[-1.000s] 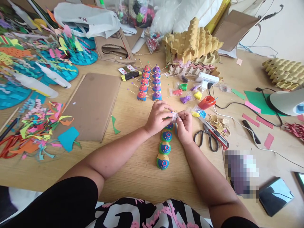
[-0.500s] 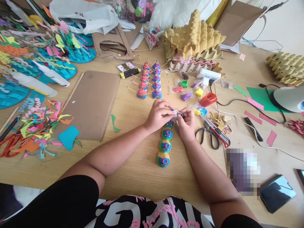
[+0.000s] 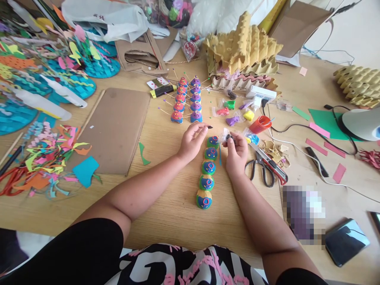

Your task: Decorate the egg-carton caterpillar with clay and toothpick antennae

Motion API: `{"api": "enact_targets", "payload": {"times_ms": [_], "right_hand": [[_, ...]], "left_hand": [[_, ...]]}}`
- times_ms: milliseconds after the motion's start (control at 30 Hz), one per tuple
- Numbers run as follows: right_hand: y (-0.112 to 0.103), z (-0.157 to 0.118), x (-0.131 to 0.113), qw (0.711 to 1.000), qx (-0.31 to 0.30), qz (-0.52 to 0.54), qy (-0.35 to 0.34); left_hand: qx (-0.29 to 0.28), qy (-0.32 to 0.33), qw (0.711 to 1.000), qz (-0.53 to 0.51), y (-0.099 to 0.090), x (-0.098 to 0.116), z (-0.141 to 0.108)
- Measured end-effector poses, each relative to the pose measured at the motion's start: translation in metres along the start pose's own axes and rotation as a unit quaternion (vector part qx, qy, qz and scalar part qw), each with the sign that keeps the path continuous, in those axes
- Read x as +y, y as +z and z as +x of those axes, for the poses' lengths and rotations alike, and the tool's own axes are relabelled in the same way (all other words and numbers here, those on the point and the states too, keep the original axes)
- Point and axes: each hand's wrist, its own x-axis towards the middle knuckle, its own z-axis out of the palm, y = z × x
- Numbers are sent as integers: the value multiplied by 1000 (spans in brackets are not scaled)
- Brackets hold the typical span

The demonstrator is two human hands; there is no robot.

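Between the thumb and fingertips of my left hand (image 3: 192,141) is a small piece of black clay (image 3: 210,127). My right hand (image 3: 236,152) is closed on a small clear plastic bag (image 3: 225,133) with dark clay in it. Below and between the hands runs a line of several blue and green clay-covered egg-carton cups (image 3: 209,167), each bearing a pink-red ring. A thin blue strip (image 3: 220,154) lies beside the top cups. Farther back stand two rows of finished-looking cups, red ones (image 3: 178,106) and purple ones (image 3: 196,106), some with pins stuck in.
Scissors (image 3: 268,180) and a red utility knife (image 3: 277,168) lie right of my right hand. Bags of coloured clay (image 3: 233,120) and an orange cup (image 3: 260,124) sit behind it. A cardboard sheet (image 3: 114,130) and paper scraps (image 3: 56,158) are at left; egg trays (image 3: 243,47) are stacked behind.
My hands have moved apart. A bit of black clay is now in my left fingertips, while the bag has stayed in my right hand, which shifted slightly right.
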Motion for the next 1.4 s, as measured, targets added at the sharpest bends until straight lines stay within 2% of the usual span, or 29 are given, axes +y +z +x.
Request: {"api": "enact_targets", "payload": {"times_ms": [167, 367, 467, 700, 800, 1033, 1133, 1300, 1400], "right_hand": [[2, 0, 0, 999, -4, 39, 4], [4, -2, -1, 996, -35, 86, 17], [5, -3, 0, 994, -65, 82, 9], [3, -4, 4, 997, -67, 27, -34], [1, -3, 7, 997, -65, 1, -49], [0, -2, 11, 988, -8, -78, -136], [-1, -3, 13, 984, -30, -84, -157], [-5, -6, 10, 978, -96, -115, -145], [-6, -6, 2, 966, -101, -166, -169]], "left_hand": [[-63, -4, 998, -18, 2, 11, -6], [-75, 14, 997, -21, 5, 4, -6], [-87, -7, 996, -26, 5, 4, -6], [-86, -47, 993, -60, 7, 6, -4], [-81, -29, 995, -60, 7, 5, -3], [-68, 11, 996, -64, 6, 0, -3], [-78, 5, 994, -80, 7, -1, -3], [-98, -12, 990, -96, 8, 1, -4], [-104, -14, 990, -89, 8, 6, -4]]}}
